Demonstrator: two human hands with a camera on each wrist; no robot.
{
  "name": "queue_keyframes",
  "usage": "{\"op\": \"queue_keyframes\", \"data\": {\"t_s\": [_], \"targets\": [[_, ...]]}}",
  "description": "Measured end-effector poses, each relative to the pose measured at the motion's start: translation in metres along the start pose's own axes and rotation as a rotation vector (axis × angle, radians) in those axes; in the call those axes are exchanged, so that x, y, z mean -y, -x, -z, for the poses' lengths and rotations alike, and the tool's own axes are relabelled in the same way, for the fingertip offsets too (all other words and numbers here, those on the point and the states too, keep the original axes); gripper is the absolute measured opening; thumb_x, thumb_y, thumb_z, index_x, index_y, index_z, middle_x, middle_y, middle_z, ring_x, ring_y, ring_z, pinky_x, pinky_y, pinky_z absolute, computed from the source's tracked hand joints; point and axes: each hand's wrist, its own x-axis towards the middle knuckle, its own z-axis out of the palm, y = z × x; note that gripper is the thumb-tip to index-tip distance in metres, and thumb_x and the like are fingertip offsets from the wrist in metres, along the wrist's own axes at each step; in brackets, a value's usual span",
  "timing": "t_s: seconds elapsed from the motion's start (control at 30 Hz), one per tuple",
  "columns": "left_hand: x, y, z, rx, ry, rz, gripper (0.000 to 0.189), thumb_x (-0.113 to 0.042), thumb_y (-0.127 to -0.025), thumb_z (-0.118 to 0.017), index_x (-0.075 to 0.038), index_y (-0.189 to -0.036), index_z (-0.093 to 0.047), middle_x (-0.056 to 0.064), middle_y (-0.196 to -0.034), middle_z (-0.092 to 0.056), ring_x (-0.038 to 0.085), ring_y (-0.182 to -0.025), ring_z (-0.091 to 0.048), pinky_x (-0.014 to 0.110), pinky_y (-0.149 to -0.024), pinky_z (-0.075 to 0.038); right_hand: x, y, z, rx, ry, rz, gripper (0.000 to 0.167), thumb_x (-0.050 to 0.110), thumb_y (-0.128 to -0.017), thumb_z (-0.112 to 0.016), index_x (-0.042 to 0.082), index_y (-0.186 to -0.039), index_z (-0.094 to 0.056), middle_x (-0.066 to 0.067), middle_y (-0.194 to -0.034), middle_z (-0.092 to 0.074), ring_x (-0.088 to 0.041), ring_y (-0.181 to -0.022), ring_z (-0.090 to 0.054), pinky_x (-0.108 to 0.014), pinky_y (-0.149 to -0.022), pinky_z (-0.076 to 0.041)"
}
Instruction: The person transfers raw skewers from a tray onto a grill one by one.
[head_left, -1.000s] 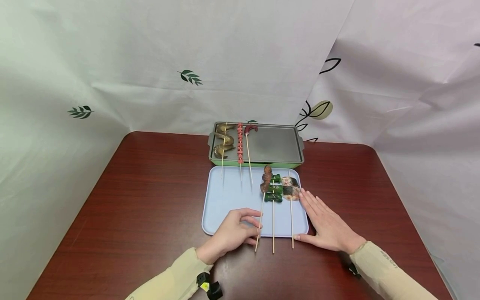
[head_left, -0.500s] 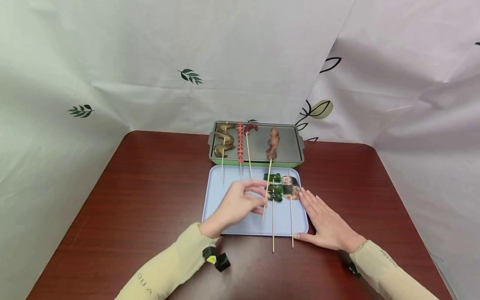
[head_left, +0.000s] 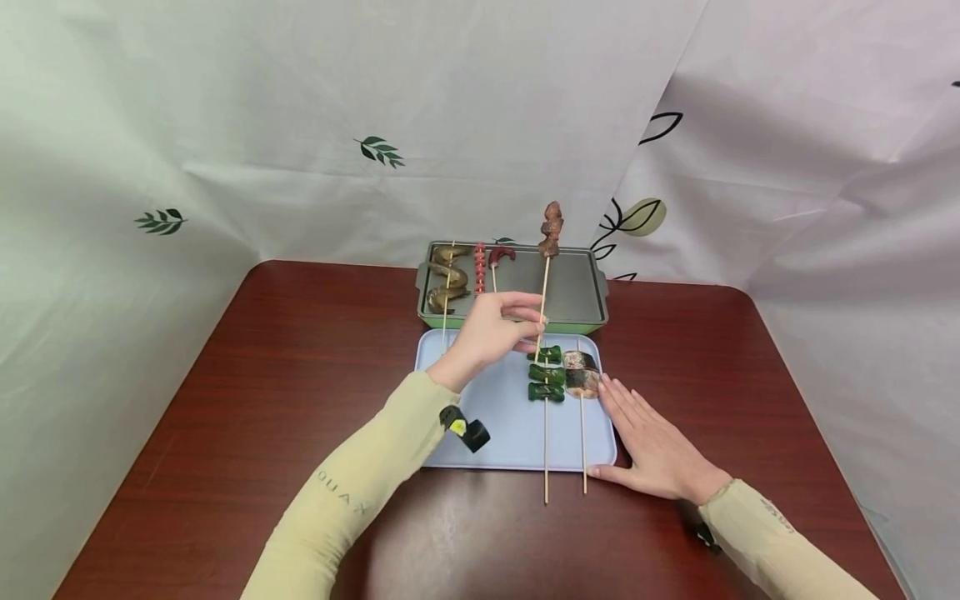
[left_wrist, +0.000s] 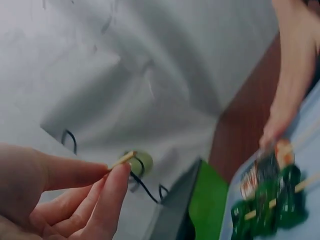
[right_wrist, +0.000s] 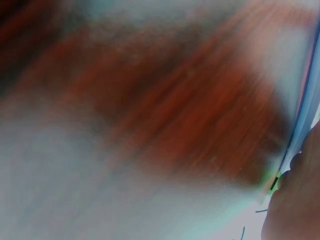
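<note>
My left hand (head_left: 491, 329) pinches the bare stick of a brown meat skewer (head_left: 551, 229), its meat end pointing away over the grill pan (head_left: 573, 287). In the left wrist view, thumb and finger squeeze the stick (left_wrist: 122, 159) close to its end. Flat with straight fingers, my right hand (head_left: 663, 450) rests at the right edge of the pale blue tray (head_left: 487, 421), fingertips beside a fish-slice skewer (head_left: 582, 383). Left of that lies a skewer of green pepper pieces (head_left: 546, 375) on the tray. Only part of the right hand (right_wrist: 295, 195) shows in the right wrist view.
On the left half of the grill pan lie a skewer of chicken wings (head_left: 448, 279), a skewer of red pieces (head_left: 480, 267) and a dark red curled piece on a stick (head_left: 501, 255). A dark wooden table (head_left: 315, 350) meets a white cloth backdrop (head_left: 300, 125).
My left hand has lifted the meat skewer off the tray and carried it forward and slightly right, up over the grill pan. The right hand stays in place.
</note>
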Motion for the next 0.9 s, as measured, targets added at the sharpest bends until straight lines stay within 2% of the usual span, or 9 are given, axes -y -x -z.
{"op": "queue_keyframes", "data": {"t_s": [0.2, 0.37, 0.57, 0.77, 0.9], "targets": [[0.012, -0.025, 0.007, -0.03, -0.022, 0.08, 0.042, 0.008, -0.095, -0.066, 0.005, -0.136, -0.06, 0.021, -0.11, -0.071, 0.034, -0.094, -0.072, 0.032, -0.071, -0.063, 0.0, 0.0, 0.0, 0.008, -0.001, 0.002, 0.114, 0.074, -0.087, -0.061, -0.004, -0.16, -0.02, -0.019, -0.166, -0.02, -0.036, -0.151, -0.021, -0.04, -0.125, -0.013], [0.024, -0.036, 0.008, -0.044, -0.03, 0.151, 0.04, 0.009, -0.094, -0.066, 0.006, -0.134, -0.061, 0.021, -0.108, -0.072, 0.028, -0.087, -0.073, 0.032, -0.071, -0.063, 0.001, 0.0, 0.001, 0.016, -0.006, -0.009, 0.114, 0.074, -0.087, -0.061, -0.004, -0.16, -0.02, -0.019, -0.166, -0.019, -0.035, -0.151, -0.02, -0.042, -0.124, -0.015], [0.027, -0.035, 0.004, -0.077, -0.042, 0.179, 0.039, 0.009, -0.092, -0.067, 0.006, -0.131, -0.063, 0.018, -0.102, -0.073, 0.026, -0.081, -0.073, 0.031, -0.068, -0.063, 0.003, 0.0, 0.002, 0.032, -0.006, -0.017, 0.114, 0.074, -0.087, -0.061, -0.004, -0.16, -0.019, -0.019, -0.166, -0.017, -0.035, -0.151, -0.02, -0.044, -0.124, -0.017], [0.025, -0.032, 0.002, -0.108, -0.027, 0.224, 0.039, 0.009, -0.091, -0.067, 0.007, -0.13, -0.062, 0.024, -0.106, -0.072, 0.023, -0.073, -0.073, 0.029, -0.065, -0.063, 0.003, 0.0, 0.004, 0.028, -0.01, -0.019, 0.114, 0.074, -0.087, -0.062, -0.004, -0.16, -0.02, -0.02, -0.166, -0.018, -0.034, -0.152, -0.019, -0.045, -0.124, -0.018], [0.025, -0.031, 0.002, -0.125, -0.056, 0.242, 0.039, 0.009, -0.089, -0.067, 0.005, -0.128, -0.064, 0.021, -0.097, -0.072, 0.019, -0.065, -0.07, 0.028, -0.063, -0.063, 0.003, 0.0, 0.004, 0.035, -0.013, -0.022, 0.114, 0.074, -0.087, -0.061, -0.004, -0.16, -0.019, -0.019, -0.166, -0.018, -0.034, -0.152, -0.018, -0.046, -0.124, -0.018]]}}
